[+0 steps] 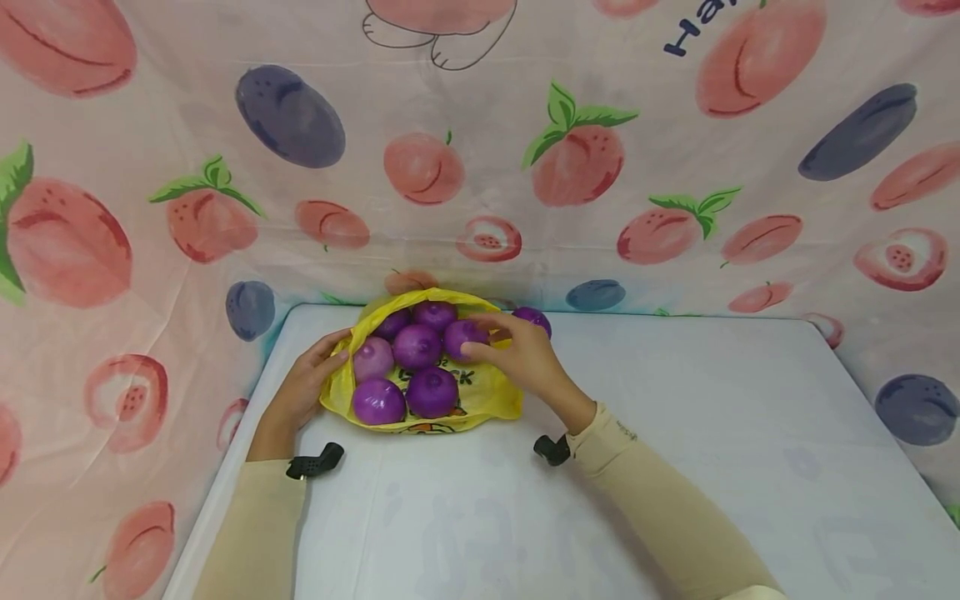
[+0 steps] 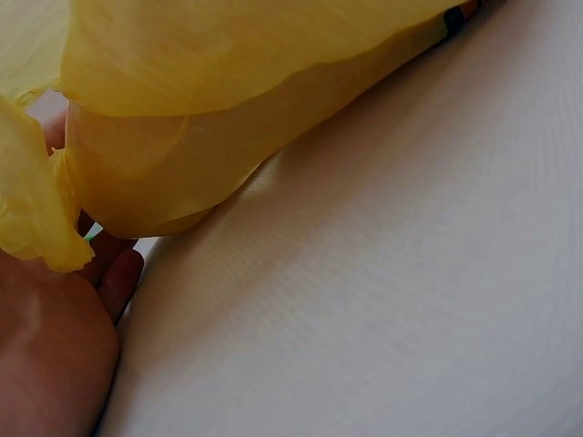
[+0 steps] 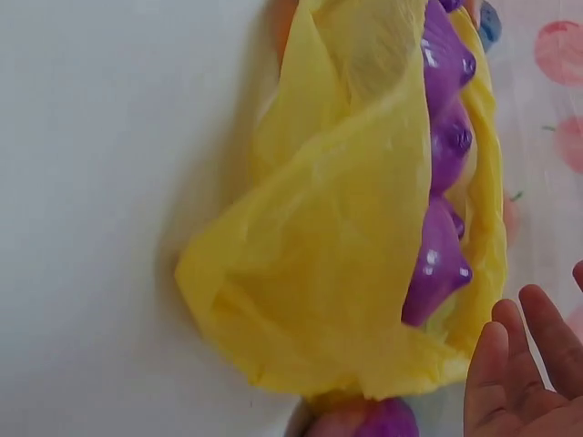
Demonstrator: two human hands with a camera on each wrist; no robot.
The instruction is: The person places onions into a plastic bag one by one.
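In the head view a yellow plastic bag (image 1: 491,400) lies on its side with its mouth facing me. Several shiny purple onions (image 1: 417,347) are inside it, each with a small nub. My left hand (image 1: 303,383) holds the bag's left rim; the left wrist view has the yellow plastic (image 2: 182,155) folded over the palm. At the right side of the mouth is my right hand (image 1: 525,354), thumb and fingers spread about an onion (image 1: 459,340). In the right wrist view, its fingers (image 3: 524,364) look loosely extended, a little apart from the nearest onion (image 3: 435,264).
Another purple onion (image 1: 534,320) lies outside the bag, partly behind my right hand. The white table (image 1: 712,433) extends to the right and toward me. A fruit-print cloth (image 1: 480,167) hangs behind its back edge. Dark wrist cameras (image 1: 553,450) sit on both wrists.
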